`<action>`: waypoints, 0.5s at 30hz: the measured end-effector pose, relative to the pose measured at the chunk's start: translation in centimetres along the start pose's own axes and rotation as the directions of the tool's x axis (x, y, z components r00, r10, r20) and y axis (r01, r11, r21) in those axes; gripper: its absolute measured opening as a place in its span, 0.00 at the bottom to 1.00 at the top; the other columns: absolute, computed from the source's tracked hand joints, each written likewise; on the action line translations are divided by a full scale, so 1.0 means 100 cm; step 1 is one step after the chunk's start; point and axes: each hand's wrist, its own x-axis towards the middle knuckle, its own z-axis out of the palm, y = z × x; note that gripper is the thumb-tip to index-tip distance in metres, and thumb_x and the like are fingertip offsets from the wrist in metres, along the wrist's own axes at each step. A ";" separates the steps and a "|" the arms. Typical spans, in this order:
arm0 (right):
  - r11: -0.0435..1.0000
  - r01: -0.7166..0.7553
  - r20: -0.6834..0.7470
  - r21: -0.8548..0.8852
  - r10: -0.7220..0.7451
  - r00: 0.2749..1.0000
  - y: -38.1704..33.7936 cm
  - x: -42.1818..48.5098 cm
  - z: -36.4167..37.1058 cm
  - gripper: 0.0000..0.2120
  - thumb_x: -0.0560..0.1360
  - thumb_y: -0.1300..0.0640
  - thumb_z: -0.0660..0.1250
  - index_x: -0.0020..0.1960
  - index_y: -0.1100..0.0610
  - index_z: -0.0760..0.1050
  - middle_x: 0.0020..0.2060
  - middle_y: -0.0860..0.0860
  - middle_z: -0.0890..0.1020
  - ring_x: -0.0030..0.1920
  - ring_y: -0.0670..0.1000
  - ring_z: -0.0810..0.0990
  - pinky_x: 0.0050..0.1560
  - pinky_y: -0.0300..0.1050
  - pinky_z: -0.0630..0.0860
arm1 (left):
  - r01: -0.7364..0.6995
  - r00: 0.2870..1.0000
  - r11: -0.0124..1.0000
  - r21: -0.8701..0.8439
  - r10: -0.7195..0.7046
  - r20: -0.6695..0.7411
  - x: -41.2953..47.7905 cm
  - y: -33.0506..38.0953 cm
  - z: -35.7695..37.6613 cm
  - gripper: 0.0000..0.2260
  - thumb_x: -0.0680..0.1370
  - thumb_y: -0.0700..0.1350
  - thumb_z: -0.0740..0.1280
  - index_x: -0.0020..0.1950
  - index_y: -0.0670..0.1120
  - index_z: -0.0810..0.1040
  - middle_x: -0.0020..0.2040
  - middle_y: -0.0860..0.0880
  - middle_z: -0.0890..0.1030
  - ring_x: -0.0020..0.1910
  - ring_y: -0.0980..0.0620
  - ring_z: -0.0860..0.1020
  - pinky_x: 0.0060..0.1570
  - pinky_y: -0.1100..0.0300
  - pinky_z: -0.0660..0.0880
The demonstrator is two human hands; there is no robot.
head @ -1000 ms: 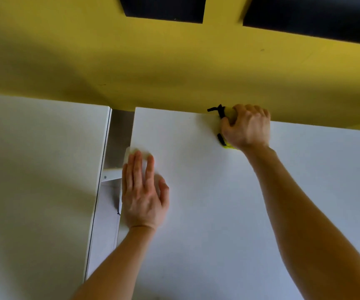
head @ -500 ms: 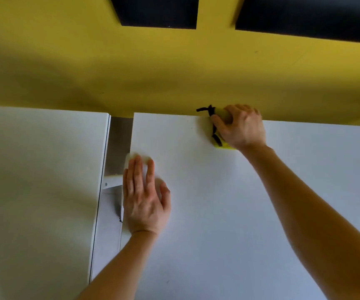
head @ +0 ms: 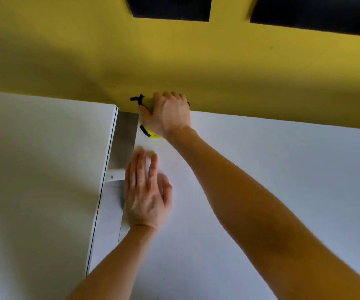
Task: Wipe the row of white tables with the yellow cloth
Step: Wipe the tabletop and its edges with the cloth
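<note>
Now the right hand curls its grip round the yellow cloth; left hand lies flat.

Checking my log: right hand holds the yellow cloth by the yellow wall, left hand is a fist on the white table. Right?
No fist: the head view shows the left hand lying flat, fingers straight, on the white table. The right hand does hold the yellow cloth by the yellow wall.
</note>
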 end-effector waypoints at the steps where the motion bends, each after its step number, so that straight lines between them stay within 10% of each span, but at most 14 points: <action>1: 1.000 -0.016 -0.055 0.025 0.017 0.998 0.032 -0.012 -0.004 0.24 0.81 0.36 0.64 0.50 0.56 0.83 0.47 0.56 0.85 0.52 0.62 0.83 0.58 0.54 0.72 | -0.033 0.999 0.999 0.002 0.033 -0.013 -0.001 0.000 0.000 0.28 0.87 0.52 0.56 0.86 0.44 0.65 0.87 0.39 0.60 0.87 0.38 0.59 0.83 0.36 0.60; 8: 0.916 -0.401 -0.273 -0.031 0.378 0.885 0.266 -0.111 -0.085 0.25 0.79 0.38 0.65 0.40 0.60 0.77 0.39 0.63 0.83 0.44 0.67 0.79 0.50 0.59 0.75 | -0.302 0.952 0.953 -0.028 0.300 -0.067 -0.001 -0.001 0.000 0.24 0.86 0.44 0.62 0.84 0.47 0.70 0.86 0.41 0.65 0.86 0.38 0.62 0.79 0.32 0.66; 11: 0.907 -0.419 -0.246 -0.039 0.397 0.884 0.214 -0.089 -0.066 0.28 0.80 0.38 0.60 0.43 0.61 0.81 0.41 0.65 0.85 0.46 0.68 0.82 0.51 0.58 0.76 | -0.299 0.952 0.954 -0.021 0.297 -0.080 0.000 0.002 -0.001 0.24 0.86 0.44 0.64 0.83 0.47 0.72 0.85 0.41 0.66 0.85 0.38 0.64 0.78 0.32 0.67; 15: 0.994 -0.064 0.052 -0.085 0.069 0.996 0.078 -0.037 -0.039 0.24 0.81 0.38 0.58 0.55 0.57 0.82 0.51 0.58 0.86 0.55 0.62 0.82 0.59 0.56 0.70 | -0.282 0.959 0.958 0.048 0.283 -0.021 0.001 0.005 -0.004 0.21 0.87 0.45 0.63 0.81 0.45 0.75 0.84 0.40 0.68 0.85 0.38 0.65 0.78 0.33 0.67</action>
